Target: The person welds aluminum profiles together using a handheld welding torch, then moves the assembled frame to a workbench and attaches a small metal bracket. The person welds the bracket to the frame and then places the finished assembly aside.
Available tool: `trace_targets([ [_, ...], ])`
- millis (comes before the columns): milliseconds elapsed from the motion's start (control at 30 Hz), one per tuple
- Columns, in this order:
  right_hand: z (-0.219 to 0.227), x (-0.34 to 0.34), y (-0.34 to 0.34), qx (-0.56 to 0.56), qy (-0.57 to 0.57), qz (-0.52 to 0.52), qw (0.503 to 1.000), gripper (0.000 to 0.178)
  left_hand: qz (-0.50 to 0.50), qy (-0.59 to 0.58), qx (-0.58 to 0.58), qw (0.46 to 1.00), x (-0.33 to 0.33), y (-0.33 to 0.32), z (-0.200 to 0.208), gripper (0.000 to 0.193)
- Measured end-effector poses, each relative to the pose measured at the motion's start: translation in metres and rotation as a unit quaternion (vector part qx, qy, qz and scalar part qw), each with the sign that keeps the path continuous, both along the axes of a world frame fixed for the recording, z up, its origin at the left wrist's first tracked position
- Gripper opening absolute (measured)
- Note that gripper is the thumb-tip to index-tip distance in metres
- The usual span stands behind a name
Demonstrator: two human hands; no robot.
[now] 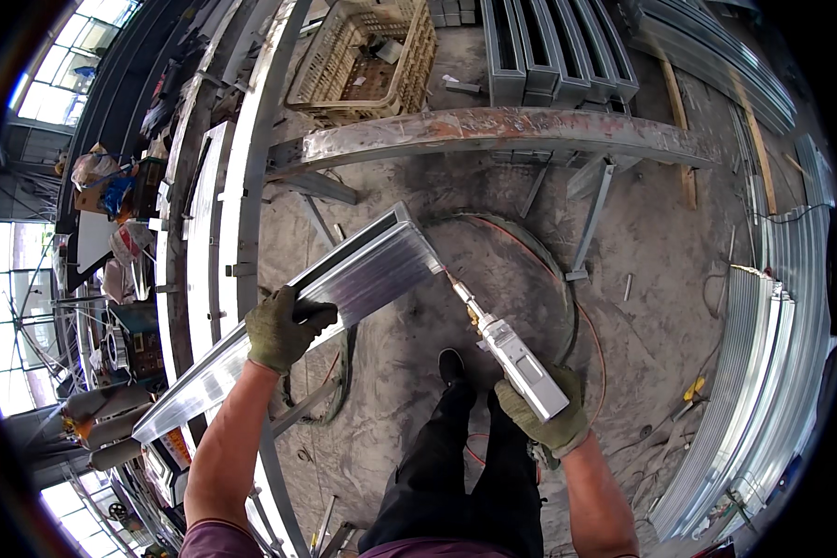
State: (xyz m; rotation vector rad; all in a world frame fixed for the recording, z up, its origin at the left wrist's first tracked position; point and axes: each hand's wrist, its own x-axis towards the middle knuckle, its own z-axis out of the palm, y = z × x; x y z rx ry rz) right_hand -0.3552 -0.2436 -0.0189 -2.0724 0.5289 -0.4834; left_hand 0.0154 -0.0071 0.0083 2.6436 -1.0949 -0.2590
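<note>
A long silver metal channel slants from the lower left up to the middle, its open trough facing up and away. My left hand, in a green work glove, is closed over its near edge about midway along. In my right hand, gloved the same way, is a silver handheld laser welding gun, with my fingers wrapped round its rear part. The gun's thin nozzle points up and left, its tip at or very close to the channel's far right corner. Whether it touches I cannot tell.
A rusty steel beam on legs runs across the far side. Behind it are a yellowish plastic crate and several similar metal channels. Long metal profiles lie stacked at right. A hose curves over the floor near my feet.
</note>
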Motion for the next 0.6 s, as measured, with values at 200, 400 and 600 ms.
trace_targets([
  [200,0.0065,0.004,0.0003,0.019,-0.011,-0.008,1.0,0.032,-0.038,-0.034,-0.015,0.999,0.0017,-0.0015,0.0029,0.045],
  [400,0.0043,0.0048,-0.0012,0.0,-0.001,0.009,1.0,0.032,-0.023,-0.019,-0.006,1.0,0.0031,-0.0024,0.0027,0.046],
  [600,-0.0007,0.0053,0.0027,0.019,-0.013,-0.021,1.0,0.031,-0.021,-0.031,0.033,0.999,0.0082,-0.0004,0.0027,0.044],
])
